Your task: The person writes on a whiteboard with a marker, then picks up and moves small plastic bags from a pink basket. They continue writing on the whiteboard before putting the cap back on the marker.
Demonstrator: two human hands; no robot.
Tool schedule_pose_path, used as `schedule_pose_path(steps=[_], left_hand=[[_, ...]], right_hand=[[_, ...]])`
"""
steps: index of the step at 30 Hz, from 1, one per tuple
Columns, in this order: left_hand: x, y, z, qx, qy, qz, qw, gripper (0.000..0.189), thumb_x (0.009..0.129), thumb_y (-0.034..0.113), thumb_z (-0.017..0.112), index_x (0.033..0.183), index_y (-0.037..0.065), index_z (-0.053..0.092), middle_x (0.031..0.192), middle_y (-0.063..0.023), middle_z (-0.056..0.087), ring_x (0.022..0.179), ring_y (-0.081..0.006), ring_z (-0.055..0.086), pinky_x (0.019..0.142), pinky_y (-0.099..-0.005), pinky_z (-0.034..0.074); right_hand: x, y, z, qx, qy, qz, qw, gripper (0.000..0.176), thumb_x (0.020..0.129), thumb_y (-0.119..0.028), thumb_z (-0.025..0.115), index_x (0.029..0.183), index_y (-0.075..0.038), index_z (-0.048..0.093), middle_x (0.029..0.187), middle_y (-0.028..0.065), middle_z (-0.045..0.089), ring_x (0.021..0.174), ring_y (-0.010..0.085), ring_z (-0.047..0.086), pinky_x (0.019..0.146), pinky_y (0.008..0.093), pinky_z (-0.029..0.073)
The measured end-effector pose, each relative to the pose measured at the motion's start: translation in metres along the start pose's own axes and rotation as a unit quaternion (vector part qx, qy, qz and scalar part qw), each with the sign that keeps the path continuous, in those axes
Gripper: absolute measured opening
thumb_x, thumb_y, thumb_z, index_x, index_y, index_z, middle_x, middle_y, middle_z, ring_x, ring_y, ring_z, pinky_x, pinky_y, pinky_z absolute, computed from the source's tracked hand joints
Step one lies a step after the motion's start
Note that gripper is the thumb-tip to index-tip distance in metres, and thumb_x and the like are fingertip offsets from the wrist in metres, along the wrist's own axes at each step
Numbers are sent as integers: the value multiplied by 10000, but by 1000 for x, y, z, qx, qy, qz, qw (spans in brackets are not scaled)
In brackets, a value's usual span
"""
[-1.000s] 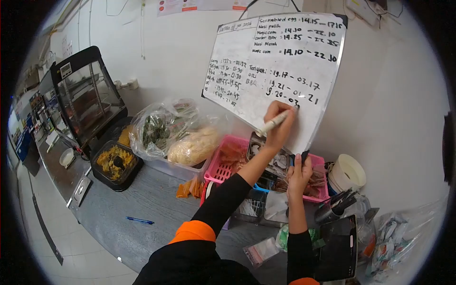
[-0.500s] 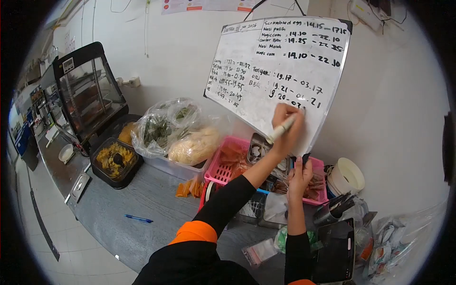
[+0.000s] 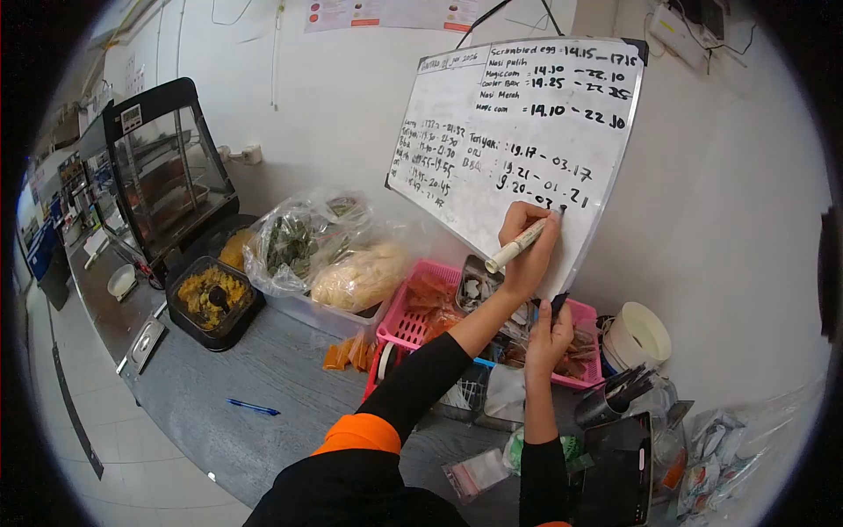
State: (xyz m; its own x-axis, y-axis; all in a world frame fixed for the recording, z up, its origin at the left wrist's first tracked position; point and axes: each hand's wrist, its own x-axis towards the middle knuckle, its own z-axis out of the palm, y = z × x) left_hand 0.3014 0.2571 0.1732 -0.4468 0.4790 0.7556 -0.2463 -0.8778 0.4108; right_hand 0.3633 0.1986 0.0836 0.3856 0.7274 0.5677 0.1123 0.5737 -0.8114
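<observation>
My left hand (image 3: 529, 249) is closed around a pale marker (image 3: 518, 244). The marker's tip touches the whiteboard (image 3: 439, 97) at the end of the last handwritten line on the right, beside "03". The board hangs tilted against the wall, covered in black names and times. Lower down, my right hand (image 3: 548, 338) pinches the black bottom corner of the board between thumb and fingers. Just behind and below the hands sits a pink basket (image 3: 404, 328) with red-brown packets and a metal container (image 3: 474, 285).
Left on the grey table (image 3: 307, 422) are a black tub of yellow food (image 3: 211, 299), bagged greens (image 3: 292, 250), orange sachets (image 3: 349, 354) and a blue pen (image 3: 254, 407). A glass-fronted display case (image 3: 167, 158) stands beyond. To the right are white tubs (image 3: 637, 334), a utensil holder (image 3: 606, 404) and a phone-like screen (image 3: 615, 465).
My left hand has moved slightly down at the line's end, and another mark shows after "03". My right hand keeps its hold on the board's corner. The view has shifted a little.
</observation>
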Motion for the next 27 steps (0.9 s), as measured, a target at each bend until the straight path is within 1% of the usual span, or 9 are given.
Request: schedule_pose_path(steps=[4, 9, 15, 17, 19, 21, 23, 25, 27], left_hand=[[-2, 3, 2, -79, 13, -47, 996, 99, 724, 53, 534, 697, -1, 455, 594, -8, 461, 520, -37, 399, 463, -174, 334], [-4, 8, 3, -61, -21, -38, 997, 88, 718, 56, 541, 706, 6, 469, 611, -8, 484, 538, -31, 418, 475, -167, 341], [-1, 23, 2, -69, -27, -96, 993, 102, 716, 68, 555, 708, 10, 472, 625, -7, 490, 556, -34, 430, 484, -163, 346], [-5, 32, -6, -124, 13, -95, 988, 109, 709, 66, 569, 711, 15, 473, 635, -6, 492, 570, -36, 435, 499, -162, 350], [-20, 47, -30, -43, 5, -61, 997, 113, 702, 67, 581, 722, 18, 482, 647, -8, 498, 587, -37, 437, 517, -164, 355], [-48, 67, -59, -51, -5, -114, 992, 93, 701, 45, 571, 735, 16, 489, 669, -18, 501, 594, -48, 443, 528, -167, 359], [-76, 72, -91, -10, -18, -20, 1000, 70, 702, 18, 552, 738, 16, 492, 691, -32, 501, 598, -71, 457, 529, -179, 364], [-101, 81, -128, 54, -30, -43, 997, 66, 698, -7, 535, 739, 18, 489, 709, -43, 497, 621, -97, 471, 552, -197, 376], [-117, 101, -158, 88, 32, -147, 985, 51, 706, -1, 515, 737, 20, 481, 716, -44, 490, 651, -107, 475, 585, -219, 388]], right_hand=[[-3, -7, 4, 14, -1, -14, 1000, 169, 794, -129, 469, 829, 36, 474, 734, 49, 496, 669, 92, 427, 622, 219, 359], [-3, -5, 4, 33, 1, -23, 999, 177, 795, -135, 469, 840, 36, 477, 742, 47, 499, 680, 92, 428, 624, 222, 360], [-1, -3, 0, 37, -9, -12, 999, 194, 798, -148, 472, 846, 40, 477, 750, 36, 501, 692, 89, 430, 629, 215, 357], [1, 2, -3, 20, -19, -33, 999, 194, 800, -161, 473, 860, 23, 482, 695, 13, 485, 620, 70, 417, 573, 197, 358], [7, 5, -8, 34, -16, -7, 999, 179, 801, -166, 472, 843, 8, 483, 659, -3, 468, 563, 52, 393, 511, 182, 339], [18, 18, -16, 49, -16, 23, 998, 166, 802, -170, 472, 825, -7, 485, 624, -19, 452, 506, 33, 369, 449, 168, 320], [39, 48, -26, 68, 39, 26, 997, 133, 803, -185, 471, 788, -53, 475, 564, -45, 400, 420, 6, 303, 350, 158, 240], [54, 49, -33, 58, 42, 75, 995, 128, 802, -192, 472, 774, -67, 466, 552, -50, 381, 407, 7, 294, 337, 160, 224], [67, 52, -43, 50, 33, 140, 988, 122, 800, -215, 475, 787, -94, 459, 530, -58, 342, 388, 14, 274, 323, 160, 208]])
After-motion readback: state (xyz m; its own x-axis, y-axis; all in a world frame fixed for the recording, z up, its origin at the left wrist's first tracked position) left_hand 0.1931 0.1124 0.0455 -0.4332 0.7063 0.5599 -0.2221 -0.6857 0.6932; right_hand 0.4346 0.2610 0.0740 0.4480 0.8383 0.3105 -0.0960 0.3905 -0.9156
